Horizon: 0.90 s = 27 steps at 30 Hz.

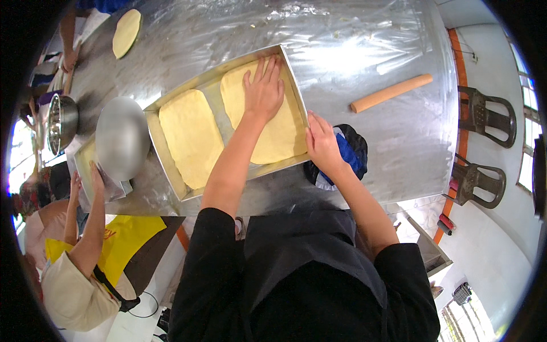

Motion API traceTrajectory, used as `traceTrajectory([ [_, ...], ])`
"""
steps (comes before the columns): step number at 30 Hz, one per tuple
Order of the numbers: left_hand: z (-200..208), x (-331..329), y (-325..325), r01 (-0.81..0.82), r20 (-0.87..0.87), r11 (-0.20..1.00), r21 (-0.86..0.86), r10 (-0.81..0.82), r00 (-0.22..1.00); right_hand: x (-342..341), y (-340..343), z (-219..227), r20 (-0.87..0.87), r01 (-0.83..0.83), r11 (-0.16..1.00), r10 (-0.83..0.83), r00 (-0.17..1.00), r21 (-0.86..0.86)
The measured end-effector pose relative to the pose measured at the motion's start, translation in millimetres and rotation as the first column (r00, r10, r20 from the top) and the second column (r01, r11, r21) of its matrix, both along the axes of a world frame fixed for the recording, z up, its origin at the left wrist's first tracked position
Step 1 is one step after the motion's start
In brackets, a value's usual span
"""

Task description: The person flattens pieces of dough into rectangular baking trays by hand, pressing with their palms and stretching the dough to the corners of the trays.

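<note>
Left hand point(265, 94): open, palm down on the upper part of the flat, pale yellow right-hand dough sheet point(273, 137).
Right hand point(325, 142): fingers at the right wall of the shallow, rectangular, silvery metal tray point(213, 102); we cannot tell whether they clamp it.
Dough: both it and the flat, pale yellow left-hand dough sheet point(192, 139) lie inside, a gap between; we judge them soft, easily dented or stretched, best handled with flat palms.
Tray: on the shiny grey metal table point(399, 154); we judge it stiff, apt to slide, best held by opposite walls.
</note>
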<state>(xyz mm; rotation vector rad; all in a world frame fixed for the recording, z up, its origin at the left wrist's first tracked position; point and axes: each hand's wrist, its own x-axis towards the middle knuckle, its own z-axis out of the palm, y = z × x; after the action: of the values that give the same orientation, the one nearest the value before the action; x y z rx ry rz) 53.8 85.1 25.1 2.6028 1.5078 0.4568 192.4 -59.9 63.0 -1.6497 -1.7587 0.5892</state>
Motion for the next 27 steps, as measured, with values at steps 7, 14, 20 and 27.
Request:
traceTrajectory([
  [7,-2.6,-4.8,3.0,0.044,-0.083,0.999,0.002,-0.044,0.996,-3.8,-1.3,-5.1,0.007,0.012,1.000,-0.012,1.000,0.003],
  [14,9.3,-0.1,3.7,0.062,-0.125,0.998,0.028,-0.058,0.991,-2.4,-3.6,0.6,0.028,0.038,0.999,-0.038,0.999,-0.015],
  [20,2.3,-2.0,6.3,0.081,-0.015,0.997,-0.008,-0.081,0.997,-4.1,-1.6,2.9,0.012,0.036,0.999,-0.036,0.999,0.008],
  [27,6.6,-2.0,8.9,0.036,0.002,0.994,-0.105,-0.036,0.999,-4.5,-0.3,2.3,0.003,0.035,0.999,-0.035,0.999,0.008],
])
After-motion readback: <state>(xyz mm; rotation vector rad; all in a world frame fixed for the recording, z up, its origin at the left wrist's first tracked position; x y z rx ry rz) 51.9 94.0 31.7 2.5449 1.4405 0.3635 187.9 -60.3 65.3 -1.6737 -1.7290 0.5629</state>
